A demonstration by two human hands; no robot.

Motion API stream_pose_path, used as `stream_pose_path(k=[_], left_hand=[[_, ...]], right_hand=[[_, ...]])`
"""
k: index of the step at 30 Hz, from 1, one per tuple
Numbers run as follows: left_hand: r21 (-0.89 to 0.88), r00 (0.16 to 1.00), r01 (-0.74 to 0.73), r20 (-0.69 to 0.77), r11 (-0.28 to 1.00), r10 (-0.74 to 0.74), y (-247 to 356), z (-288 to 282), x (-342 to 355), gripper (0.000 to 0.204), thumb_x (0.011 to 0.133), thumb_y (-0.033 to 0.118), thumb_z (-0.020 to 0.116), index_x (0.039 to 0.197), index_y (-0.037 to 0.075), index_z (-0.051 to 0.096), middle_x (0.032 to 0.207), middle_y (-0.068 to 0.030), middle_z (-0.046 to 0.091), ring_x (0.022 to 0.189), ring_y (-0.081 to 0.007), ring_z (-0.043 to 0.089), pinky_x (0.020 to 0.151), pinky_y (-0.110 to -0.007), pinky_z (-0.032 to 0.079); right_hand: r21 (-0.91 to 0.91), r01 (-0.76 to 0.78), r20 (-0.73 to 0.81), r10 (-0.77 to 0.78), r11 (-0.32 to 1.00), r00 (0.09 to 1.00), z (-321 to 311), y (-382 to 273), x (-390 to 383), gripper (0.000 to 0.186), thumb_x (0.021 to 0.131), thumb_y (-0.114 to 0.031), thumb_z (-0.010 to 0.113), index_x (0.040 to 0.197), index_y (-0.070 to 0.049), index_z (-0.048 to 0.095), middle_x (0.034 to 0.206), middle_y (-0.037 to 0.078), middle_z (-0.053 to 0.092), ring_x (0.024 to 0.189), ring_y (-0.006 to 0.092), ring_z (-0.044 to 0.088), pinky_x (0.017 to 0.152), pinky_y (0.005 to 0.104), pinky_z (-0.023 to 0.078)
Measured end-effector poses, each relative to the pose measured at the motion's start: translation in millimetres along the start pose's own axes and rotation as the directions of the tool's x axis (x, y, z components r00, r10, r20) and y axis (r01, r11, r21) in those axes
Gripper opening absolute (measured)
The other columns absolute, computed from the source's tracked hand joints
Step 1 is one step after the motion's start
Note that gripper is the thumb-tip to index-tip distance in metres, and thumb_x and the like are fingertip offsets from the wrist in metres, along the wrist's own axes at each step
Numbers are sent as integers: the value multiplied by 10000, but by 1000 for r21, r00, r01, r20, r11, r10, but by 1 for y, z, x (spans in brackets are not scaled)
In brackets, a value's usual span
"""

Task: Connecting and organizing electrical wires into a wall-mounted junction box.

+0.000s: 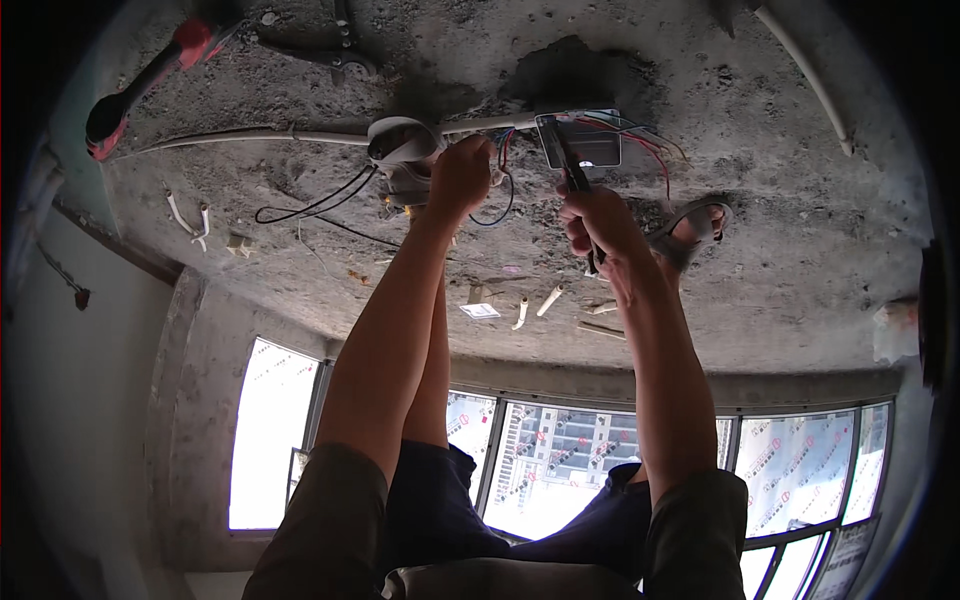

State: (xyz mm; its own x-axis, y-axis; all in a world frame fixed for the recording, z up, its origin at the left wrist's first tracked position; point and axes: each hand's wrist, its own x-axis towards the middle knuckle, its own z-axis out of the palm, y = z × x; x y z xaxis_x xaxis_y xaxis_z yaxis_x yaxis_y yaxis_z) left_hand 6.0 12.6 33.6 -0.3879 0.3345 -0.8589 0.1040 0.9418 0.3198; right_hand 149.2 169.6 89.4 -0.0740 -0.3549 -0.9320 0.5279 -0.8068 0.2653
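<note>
My left hand (462, 175) is closed at the white conduit (480, 124), beside coloured wires (505, 142); what its fingers hold is hidden. My right hand (605, 225) grips a dark long tool (572, 165), probably pliers, whose head overlaps the open metal junction box (607, 150). Red and dark wires (650, 145) come out of that box. My sandaled feet (400, 150) (695, 225) are beside both hands, one at the left of the wires, the other right of the tool.
A red-and-black tool (130, 100) lies at upper left, dark pliers (350, 65) at the top. Short pipe pieces (550, 300) and a small white card (480, 310) lie on the rough concrete floor (760, 280). Loose black cable (310, 210) loops left of my hands.
</note>
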Motion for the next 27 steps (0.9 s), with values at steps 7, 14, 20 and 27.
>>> stream_pose_path(k=[7,14,20,27], left_hand=[[227,998,14,61,974,-29,4,9,12,186,891,189,455,932,102,613,933,-138,620,949,-339,596,792,-441,480],[461,933,-264,-101,847,346,-16,19,7,194,896,147,473,990,37,602,962,-173,623,939,-351,590,810,-432,467],[229,986,-56,-139,972,90,10,17,10,208,908,172,460,931,42,621,938,-123,644,912,-322,605,777,-427,478],[298,974,-135,-136,945,182,6,14,6,177,895,172,476,919,70,618,903,-151,649,864,-345,613,745,-425,478]], right_hand=[[8,-15,46,15,1000,999,-4,-1,1,56,808,-87,549,797,-95,495,566,-50,361,436,54,312,380,230,230],[-18,-89,135,91,996,987,8,-1,3,248,770,-142,517,585,-141,353,546,-44,301,455,79,299,412,245,248],[-21,-46,114,49,999,992,3,-2,7,193,772,-130,522,619,-113,404,555,-31,343,460,88,332,405,264,288],[-50,55,40,-53,997,998,0,-2,6,108,779,-103,533,692,-44,506,520,-20,379,411,81,339,366,260,266]])
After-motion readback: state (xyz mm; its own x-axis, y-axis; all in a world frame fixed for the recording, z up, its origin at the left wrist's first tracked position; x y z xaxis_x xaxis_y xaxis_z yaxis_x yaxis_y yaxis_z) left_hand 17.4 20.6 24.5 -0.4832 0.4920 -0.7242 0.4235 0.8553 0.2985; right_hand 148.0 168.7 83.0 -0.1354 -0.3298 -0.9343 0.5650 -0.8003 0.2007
